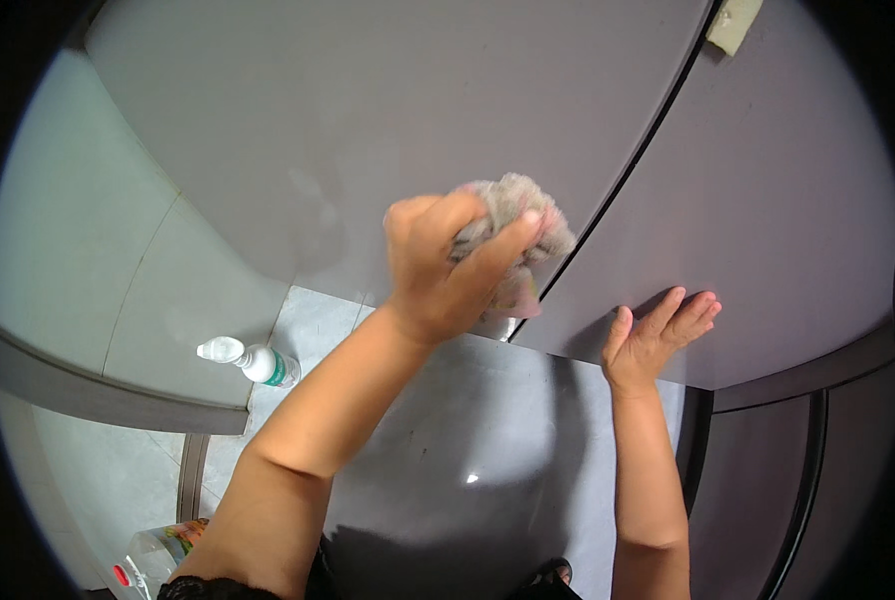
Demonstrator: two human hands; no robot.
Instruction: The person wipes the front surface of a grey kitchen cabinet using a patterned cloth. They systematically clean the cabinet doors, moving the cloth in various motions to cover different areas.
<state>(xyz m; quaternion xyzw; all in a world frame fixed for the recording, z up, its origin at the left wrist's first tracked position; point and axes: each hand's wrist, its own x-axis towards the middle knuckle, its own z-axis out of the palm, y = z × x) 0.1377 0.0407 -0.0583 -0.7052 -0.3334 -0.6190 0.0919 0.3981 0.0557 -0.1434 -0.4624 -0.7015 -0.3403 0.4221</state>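
Observation:
A crumpled, fluffy grey cloth with pink patches (516,205) is bunched in my left hand (430,262), whose fingers and thumb are closed on it. The cloth is against the large grey door panel (398,110), close to the dark vertical gap (658,125) along its right side. A corner of the cloth hangs down near the panel's lower edge. Over on the right, my right hand (660,338) lies with its fingers spread on the neighbouring grey panel (788,190) and holds nothing.
A white spray bottle with a green label (265,364) stands on the floor at the left. Lower left is a clear plastic bottle with a red cap (151,560). A pale yellow block (734,27) is at the top right of the panels. Shiny grey floor (438,440) lies below.

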